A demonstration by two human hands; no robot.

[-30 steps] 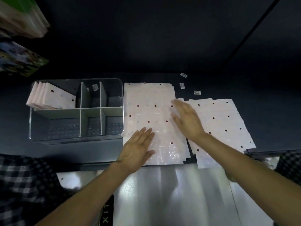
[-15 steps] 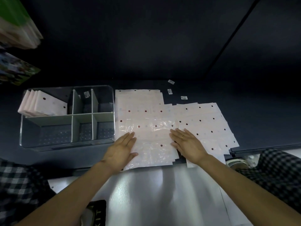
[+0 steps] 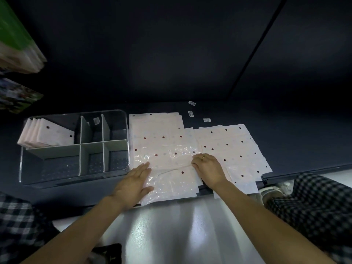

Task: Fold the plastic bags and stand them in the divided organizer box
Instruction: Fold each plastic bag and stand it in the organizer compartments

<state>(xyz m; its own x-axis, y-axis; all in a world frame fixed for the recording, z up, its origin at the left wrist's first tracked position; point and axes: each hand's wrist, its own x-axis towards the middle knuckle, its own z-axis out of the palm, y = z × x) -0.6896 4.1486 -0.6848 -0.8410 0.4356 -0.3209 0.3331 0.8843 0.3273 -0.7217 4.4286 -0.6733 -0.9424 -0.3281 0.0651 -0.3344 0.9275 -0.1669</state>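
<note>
Presently left hand (image 3: pixel 133 184) is lying spread flat on the plastic bag (image 3: pixel 167 164); right hand (image 3: pixel 208 169), fingers curled, is pinching its wrinkled middle.

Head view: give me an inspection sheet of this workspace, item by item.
Surface: dark table; pale glossy floor in front of it.
Job's things: top plastic bag flat on a stack beside the organizer box; second stack of bags to its right; folded bags stand in the box's far-left compartment, the other compartments show no bags.
Clutter: three small labels behind the bags; another inside the box.
Hands: left hand flat on the top bag; right hand bunches its plastic, fingers curled.
Cables: nothing seen.
Surroundings: dark wall; blurred packages upper left; checked fabric at both lower edges.
</note>
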